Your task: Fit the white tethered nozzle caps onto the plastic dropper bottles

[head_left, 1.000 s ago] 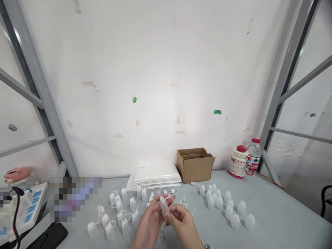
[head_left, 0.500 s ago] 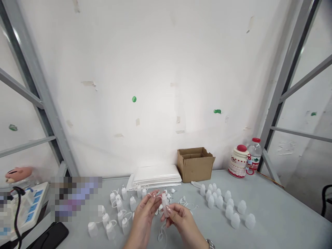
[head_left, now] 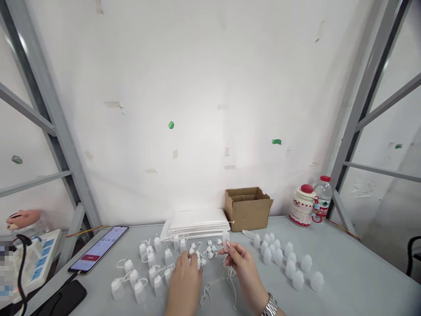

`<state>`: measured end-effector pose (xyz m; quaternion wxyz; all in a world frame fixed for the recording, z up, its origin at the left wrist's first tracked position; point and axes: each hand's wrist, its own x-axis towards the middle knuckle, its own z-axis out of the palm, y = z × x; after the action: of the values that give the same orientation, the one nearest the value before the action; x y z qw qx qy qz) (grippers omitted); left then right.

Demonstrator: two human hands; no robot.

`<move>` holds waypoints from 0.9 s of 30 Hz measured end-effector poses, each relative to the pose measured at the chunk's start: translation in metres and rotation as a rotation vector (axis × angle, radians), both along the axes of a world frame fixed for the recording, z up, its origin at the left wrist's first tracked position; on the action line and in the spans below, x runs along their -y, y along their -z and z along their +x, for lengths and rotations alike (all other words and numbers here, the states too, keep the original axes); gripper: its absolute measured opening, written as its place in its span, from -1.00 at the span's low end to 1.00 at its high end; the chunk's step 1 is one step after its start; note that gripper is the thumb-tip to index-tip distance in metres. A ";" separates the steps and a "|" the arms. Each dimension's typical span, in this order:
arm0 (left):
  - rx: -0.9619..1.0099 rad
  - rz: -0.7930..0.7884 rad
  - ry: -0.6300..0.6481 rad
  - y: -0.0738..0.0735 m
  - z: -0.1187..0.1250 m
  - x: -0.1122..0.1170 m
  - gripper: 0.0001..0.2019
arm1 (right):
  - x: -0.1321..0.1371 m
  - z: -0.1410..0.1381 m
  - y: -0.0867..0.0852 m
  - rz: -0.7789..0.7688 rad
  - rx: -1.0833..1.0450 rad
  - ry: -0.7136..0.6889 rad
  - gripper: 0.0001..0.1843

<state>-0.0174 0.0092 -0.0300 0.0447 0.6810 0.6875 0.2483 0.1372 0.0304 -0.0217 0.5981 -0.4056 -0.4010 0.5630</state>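
Small bottle pinched near upright in right hand; left hand at caps

The small translucent bottle [head_left: 226, 241] is on the near side of the white stack [head_left: 197, 224] and cardboard box [head_left: 249, 216]; its long axis runs close to vertical; which end carries the neck is too small to tell. The right hand [head_left: 240, 260] reaches in from the near right, pointing far and left, its grip narrow, thumb and fingers pinching the lower part of the bottle. The left hand [head_left: 186, 275] points far, back upward, fingers bent down to the white caps [head_left: 209, 251]; its fingertips are hidden, so whether its grip holds one cannot be told. Capped bottles [head_left: 140, 293] stand upright on the surface [head_left: 345, 274] to the left; rounded white pieces [head_left: 297, 281] stand to the right.
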 end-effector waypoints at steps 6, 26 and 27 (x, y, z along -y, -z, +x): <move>-0.041 -0.041 0.064 0.012 0.000 -0.004 -0.64 | 0.005 -0.004 -0.004 -0.006 0.023 -0.013 -0.62; 1.174 -0.066 0.176 -0.013 0.007 -0.010 -0.68 | 0.003 -0.001 -0.001 0.196 0.494 0.120 -0.75; 1.226 -0.074 0.173 -0.016 0.008 -0.010 -0.65 | 0.004 -0.002 0.000 0.231 0.549 0.122 -0.77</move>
<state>-0.0093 0.0197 -0.0142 0.4752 0.4658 0.4871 0.5657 0.1353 0.0263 -0.0216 0.5422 -0.4952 -0.5840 0.3460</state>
